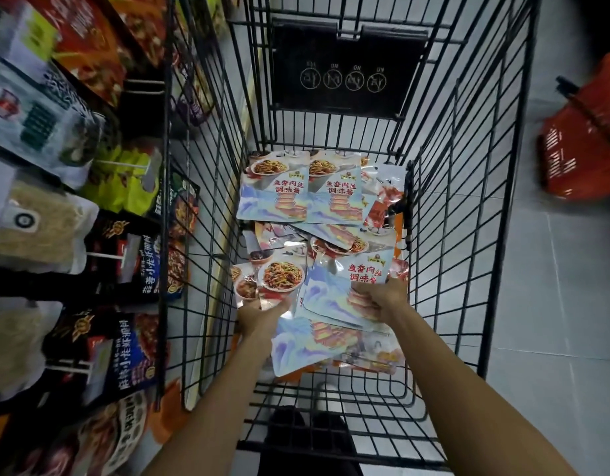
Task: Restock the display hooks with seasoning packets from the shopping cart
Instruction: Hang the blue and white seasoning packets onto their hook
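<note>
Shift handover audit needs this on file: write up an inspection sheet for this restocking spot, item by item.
Surface: black wire shopping cart, packets lying on its bottom.
Job's things: seasoning packets piled loosely, overlapping; display hooks at left carry hanging packets.
Clutter: red basket at right, outside the cart.
Hands: left hand grips a dish-print packet; right hand grips a blue packet, both inside the cart.
Cables: nothing seen.
Surroundings: grey tiled floor under cart and basket.
</note>
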A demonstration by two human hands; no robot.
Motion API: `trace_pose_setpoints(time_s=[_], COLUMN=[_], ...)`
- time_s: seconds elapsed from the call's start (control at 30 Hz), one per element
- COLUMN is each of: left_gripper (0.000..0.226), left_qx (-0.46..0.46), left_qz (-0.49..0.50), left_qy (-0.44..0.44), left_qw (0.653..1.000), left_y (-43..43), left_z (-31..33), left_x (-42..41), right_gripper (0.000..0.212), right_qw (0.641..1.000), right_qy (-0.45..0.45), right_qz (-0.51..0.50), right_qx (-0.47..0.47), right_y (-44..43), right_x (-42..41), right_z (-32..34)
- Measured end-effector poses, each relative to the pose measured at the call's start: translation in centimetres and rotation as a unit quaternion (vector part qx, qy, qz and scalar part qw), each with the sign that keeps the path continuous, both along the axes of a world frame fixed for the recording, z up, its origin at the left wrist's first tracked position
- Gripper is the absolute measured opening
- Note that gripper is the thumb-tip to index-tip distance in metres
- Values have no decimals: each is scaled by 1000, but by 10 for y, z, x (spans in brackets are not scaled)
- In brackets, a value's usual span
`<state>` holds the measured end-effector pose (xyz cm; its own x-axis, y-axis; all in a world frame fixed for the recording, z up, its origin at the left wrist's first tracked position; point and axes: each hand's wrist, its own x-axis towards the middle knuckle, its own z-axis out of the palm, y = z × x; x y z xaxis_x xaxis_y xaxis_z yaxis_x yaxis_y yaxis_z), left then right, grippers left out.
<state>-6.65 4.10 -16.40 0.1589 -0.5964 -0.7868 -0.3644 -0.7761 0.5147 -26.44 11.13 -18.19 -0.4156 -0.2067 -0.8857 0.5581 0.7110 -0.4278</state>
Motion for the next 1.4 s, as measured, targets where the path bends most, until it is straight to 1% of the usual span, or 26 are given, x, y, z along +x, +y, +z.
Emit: trace_pose_setpoints(time_s=[0.1, 0.17, 0.23, 0.33, 0.43, 0.5, 0.57, 0.63, 0.73, 0.8, 0.87, 0.93, 1.0, 1.1, 1.2, 1.3, 1.33, 1.4], left_gripper=[25, 34, 39, 39, 32, 25, 18, 10, 20, 18, 14, 11, 10, 9, 21, 14, 16, 28], left_qx=[-9, -13, -19, -52, -107, -132, -154, -182, -240, -258, -297, -343, -395, -449, -497, -542, -554, -566], left_qz=[1, -5, -11, -34, -47, -43, -42, -26, 19, 59, 99, 131, 163, 225, 258, 298, 307, 327], left_qy=[30, 40, 57, 75, 60, 44, 47, 56, 77, 101, 116, 107, 102, 67, 50, 14, -1, -22], left_qw=[1000, 999, 998, 995, 991, 989, 986, 981, 968, 959, 943, 924, 898, 862, 827, 786, 774, 756], left_y=[1, 2, 2, 0, -2, -2, 0, 6, 22, 38, 55, 74, 96, 133, 175, 224, 240, 273], left_z=[0, 4, 10, 26, 50, 70, 91, 115, 154, 184, 217, 252, 289, 344, 398, 445, 459, 481], left_x=[1, 2, 5, 14, 26, 34, 43, 53, 67, 77, 92, 112, 136, 179, 226, 271, 286, 317], right_gripper=[14, 16, 20, 19, 19, 16, 12, 15, 20, 27, 32, 32, 35, 31, 34, 32, 31, 30], right_qw=[1000, 1000, 1000, 999, 999, 997, 994, 990, 979, 967, 950, 927, 893, 848, 801, 745, 728, 695], right_qy=[-16, -22, -4, 27, 46, 63, 80, 91, 100, 110, 111, 103, 87, 49, 11, -11, -21, -41], right_qz=[-3, -7, -9, -15, -6, -9, -13, 1, 47, 99, 161, 211, 261, 316, 367, 415, 427, 452], right_qx=[-15, -18, -16, -14, -26, -49, -72, -104, -172, -208, -243, -293, -355, -422, -473, -522, -535, -557], right_y=[1, 4, 7, 16, 28, 36, 43, 49, 56, 59, 60, 60, 58, 54, 52, 56, 58, 64], right_x=[0, 3, 8, 15, 24, 32, 40, 46, 50, 53, 57, 64, 77, 109, 152, 204, 222, 259], right_z=[6, 13, 23, 42, 66, 82, 100, 120, 153, 180, 211, 248, 288, 347, 397, 441, 453, 473])
